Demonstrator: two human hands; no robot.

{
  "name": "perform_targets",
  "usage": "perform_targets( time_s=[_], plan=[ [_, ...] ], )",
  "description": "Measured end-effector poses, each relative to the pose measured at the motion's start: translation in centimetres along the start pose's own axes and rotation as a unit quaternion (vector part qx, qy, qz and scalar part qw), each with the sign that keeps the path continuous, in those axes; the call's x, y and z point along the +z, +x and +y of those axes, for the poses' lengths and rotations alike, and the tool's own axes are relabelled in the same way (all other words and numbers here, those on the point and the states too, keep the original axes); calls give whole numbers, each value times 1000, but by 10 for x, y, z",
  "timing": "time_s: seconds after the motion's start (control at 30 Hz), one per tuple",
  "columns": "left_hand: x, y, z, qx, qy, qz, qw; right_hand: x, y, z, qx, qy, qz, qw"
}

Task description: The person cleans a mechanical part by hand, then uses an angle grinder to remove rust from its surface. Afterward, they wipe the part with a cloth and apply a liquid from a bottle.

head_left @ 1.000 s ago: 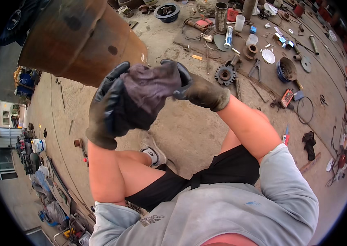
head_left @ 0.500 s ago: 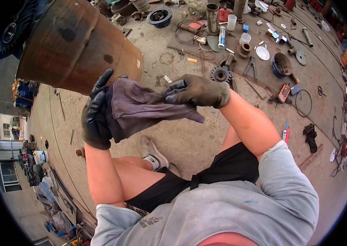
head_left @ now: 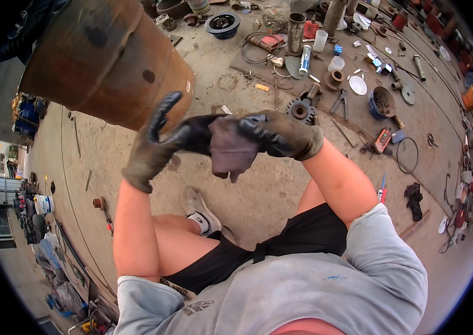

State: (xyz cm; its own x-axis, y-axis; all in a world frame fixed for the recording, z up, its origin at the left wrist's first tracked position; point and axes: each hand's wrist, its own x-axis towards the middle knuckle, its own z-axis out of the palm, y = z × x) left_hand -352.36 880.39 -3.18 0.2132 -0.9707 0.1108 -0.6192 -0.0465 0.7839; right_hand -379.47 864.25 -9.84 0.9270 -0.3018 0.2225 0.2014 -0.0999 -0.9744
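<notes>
A faded purple rag (head_left: 234, 152) hangs bunched from my right hand (head_left: 284, 135), whose gloved fingers are closed on its top. Black material (head_left: 202, 124), smeared by motion, reaches from the rag toward my left hand (head_left: 155, 149); whether it is part of the cloth is unclear. My left hand has its index finger stretched upward and its thumb spread away. The black material meets it near the thumb, and no firm grip on it shows. Both hands wear dark work gloves with black coated fingers. They are raised above the concrete floor, in front of my knees.
A rusty drum (head_left: 113, 61) stands close beyond my left hand. A toothed gear (head_left: 301, 111) lies past my right hand, near pliers-like tool (head_left: 340, 103), a bowl (head_left: 382, 103) and a blue-rimmed wheel part (head_left: 222, 25). A black glove-like cloth (head_left: 414, 201) lies at right.
The rag has moved right, off my left hand, and is now bunched at my right hand. My left hand has turned and its fingers have spread.
</notes>
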Motion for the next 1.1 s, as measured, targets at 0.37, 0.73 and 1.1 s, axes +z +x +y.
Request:
perform_targets(
  time_s=[0.37, 0.73, 1.1],
  plan=[
    [66, -6, 8, -28, -385, -36, 922, -3, 18, 9, -182, -127, 20, 975],
    [44, -18, -10, 25, 1, 78, 997, -40, 0, -23, 194, -130, 25, 972],
    [60, -13, -20, -202, -288, 53, 934, -53, -11, 10, 119, -316, 104, 935]
  ],
)
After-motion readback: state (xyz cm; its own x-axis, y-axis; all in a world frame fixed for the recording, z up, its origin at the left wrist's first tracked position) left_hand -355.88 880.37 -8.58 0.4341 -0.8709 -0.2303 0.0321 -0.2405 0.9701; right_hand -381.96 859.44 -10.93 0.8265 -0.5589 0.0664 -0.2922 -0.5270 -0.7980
